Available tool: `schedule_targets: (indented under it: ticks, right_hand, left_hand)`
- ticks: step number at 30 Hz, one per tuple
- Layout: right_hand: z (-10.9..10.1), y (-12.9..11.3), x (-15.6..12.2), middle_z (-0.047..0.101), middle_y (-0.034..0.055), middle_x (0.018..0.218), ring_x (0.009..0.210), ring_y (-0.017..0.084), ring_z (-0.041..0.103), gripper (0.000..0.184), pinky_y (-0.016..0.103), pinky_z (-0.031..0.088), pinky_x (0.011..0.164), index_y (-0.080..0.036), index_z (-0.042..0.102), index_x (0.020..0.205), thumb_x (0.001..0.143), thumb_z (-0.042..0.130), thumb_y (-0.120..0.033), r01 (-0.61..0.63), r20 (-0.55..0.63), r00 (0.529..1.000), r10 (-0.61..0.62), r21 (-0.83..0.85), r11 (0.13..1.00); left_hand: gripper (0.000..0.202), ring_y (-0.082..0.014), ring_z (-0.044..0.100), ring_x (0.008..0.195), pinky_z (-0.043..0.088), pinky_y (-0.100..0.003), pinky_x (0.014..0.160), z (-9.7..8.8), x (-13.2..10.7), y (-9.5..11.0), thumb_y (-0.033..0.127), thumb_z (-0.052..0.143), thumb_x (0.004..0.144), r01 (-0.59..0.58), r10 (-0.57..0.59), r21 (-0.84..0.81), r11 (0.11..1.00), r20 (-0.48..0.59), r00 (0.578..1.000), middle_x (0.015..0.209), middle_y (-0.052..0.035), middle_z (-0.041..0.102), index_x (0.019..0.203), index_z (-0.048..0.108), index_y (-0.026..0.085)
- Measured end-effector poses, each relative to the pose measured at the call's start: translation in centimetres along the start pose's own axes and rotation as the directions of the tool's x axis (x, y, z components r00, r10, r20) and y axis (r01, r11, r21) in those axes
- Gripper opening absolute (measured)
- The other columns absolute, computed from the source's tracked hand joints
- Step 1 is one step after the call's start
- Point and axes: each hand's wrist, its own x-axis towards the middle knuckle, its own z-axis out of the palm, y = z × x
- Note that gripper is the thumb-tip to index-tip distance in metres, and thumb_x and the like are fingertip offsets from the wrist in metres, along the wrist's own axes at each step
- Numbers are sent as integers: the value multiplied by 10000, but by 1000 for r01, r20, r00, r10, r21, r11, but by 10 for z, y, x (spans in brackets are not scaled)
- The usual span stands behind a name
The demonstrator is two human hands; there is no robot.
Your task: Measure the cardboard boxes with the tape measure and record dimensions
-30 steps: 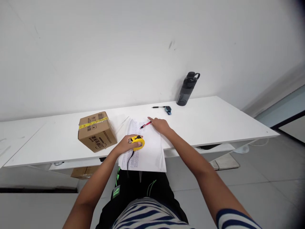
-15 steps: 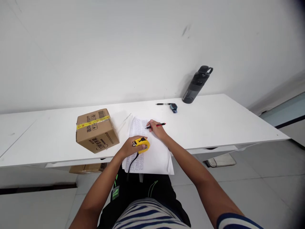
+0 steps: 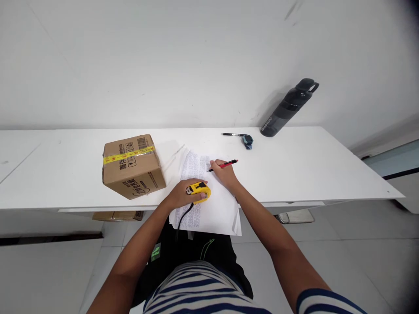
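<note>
My left hand [image 3: 183, 193] is wrapped round a yellow tape measure [image 3: 199, 191] that rests on a stack of printed white paper sheets [image 3: 216, 209]. A black strap hangs from the tape measure over the table's front edge. My right hand [image 3: 224, 174] grips a red pen [image 3: 225, 164] in a writing hold, its tip on the upper part of the sheets. The sheets overhang the front edge of the white table [image 3: 294, 170].
A cardboard box [image 3: 131, 166] with yellow tape stands left of the sheets. At the back lie a black pen [image 3: 231, 134] and a small blue watch-like object [image 3: 248, 141]. A dark water bottle [image 3: 288, 108] stands against the wall. Another box [image 3: 116, 215] sits under the table.
My right hand picked the red pen up from the paper and now holds it in a writing grip. The left hand stays on the tape measure. The view shifted.
</note>
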Motion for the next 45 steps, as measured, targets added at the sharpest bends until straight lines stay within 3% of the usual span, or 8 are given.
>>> schedule_targets:
  ticks: [6, 15, 20, 31, 45]
  right_hand:
    - [-1, 0, -1, 591, 12, 624, 699, 178, 544, 362, 302, 432, 690, -222, 454, 551, 812, 526, -462, 12, -22, 1000, -12, -1, 1000]
    - [-2, 2, 0, 550, -7, 600, 651, 157, 515, 382, 292, 412, 666, -220, 428, 535, 819, 531, -455, 7, 1, 1000, -7, 20, 1000]
    - [-2, 4, 0, 533, -8, 578, 671, 170, 516, 369, 300, 421, 676, -222, 464, 556, 818, 526, -476, 20, -49, 999, -20, 9, 1000]
    - [-3, 4, 1, 530, -3, 571, 647, 170, 503, 361, 308, 426, 654, -212, 523, 559, 804, 534, -477, 2, -33, 999, -1, 13, 1000]
    - [-4, 0, -1, 551, -1, 585, 671, 172, 524, 345, 311, 432, 691, -219, 481, 536, 809, 529, -424, 1, -75, 997, 1, 27, 1000]
  left_hand:
    - [500, -264, 625, 1074, 502, -371, 924, 0, -1, 2, 471, 722, 777, -16, 16, 13, 1000, -24, 1000, 1185, -100, 675, 1196, 685, 201]
    - [511, -248, 636, 1037, 503, -355, 905, 0, -1, 6, 488, 708, 785, -3, 4, 55, 999, -18, 1000, 1177, -87, 677, 1207, 672, 201]
    - [520, -250, 643, 1032, 508, -359, 906, 0, -1, 5, 503, 703, 783, -1, 2, 42, 999, -22, 1000, 1179, -88, 680, 1205, 671, 200]
    - [515, -252, 642, 1030, 514, -366, 905, 1, 0, 5, 499, 703, 780, 0, 1, 43, 999, -22, 1000, 1176, -83, 677, 1200, 669, 204]
    - [517, -262, 646, 1051, 514, -374, 918, 1, 0, 5, 494, 710, 773, 6, -5, 28, 1000, -28, 1000, 1177, -83, 688, 1195, 672, 197]
